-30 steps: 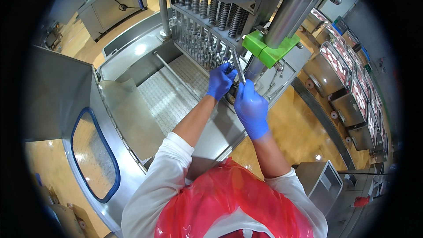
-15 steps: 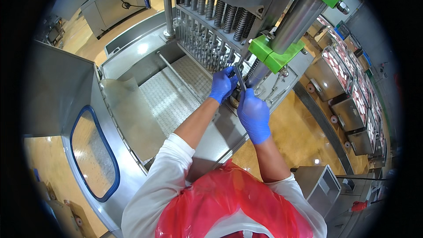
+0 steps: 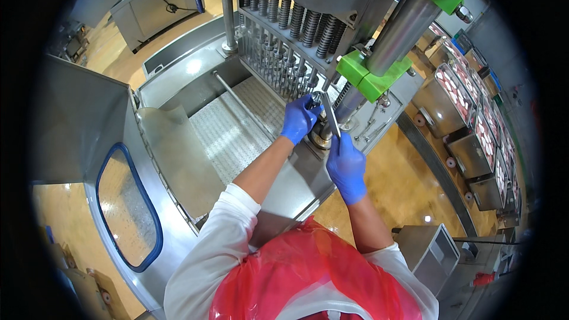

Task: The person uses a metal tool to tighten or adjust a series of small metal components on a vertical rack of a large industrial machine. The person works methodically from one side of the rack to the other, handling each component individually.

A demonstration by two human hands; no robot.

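My right hand (image 3: 347, 167), in a blue glove, is closed round the lower end of a flat grey metal wrench (image 3: 331, 116). The wrench slants up and left, its upper end beside a small shiny metal fitting (image 3: 317, 98). Closed fingers of my gloved left hand (image 3: 300, 120) pinch this fitting, partly covering it. Both hands are at the near right corner of the needle head (image 3: 275, 62), a row of upright needles below coiled springs. Just right of the wrench stands a thick steel column (image 3: 351, 104) with a green clamp block (image 3: 373, 74).
A perforated metal bed (image 3: 225, 127) with a crossbar lies left of my hands. Loose metal tools (image 3: 372, 125) rest on the ledge right of the column. Farther right stand steel tubs (image 3: 444, 98) of pink and white pieces. An open windowed panel (image 3: 127, 207) is at left.
My right hand has moved slightly right and down with the wrench's lower end, showing more of the wrench. My left hand stays nearly in place at the fitting.
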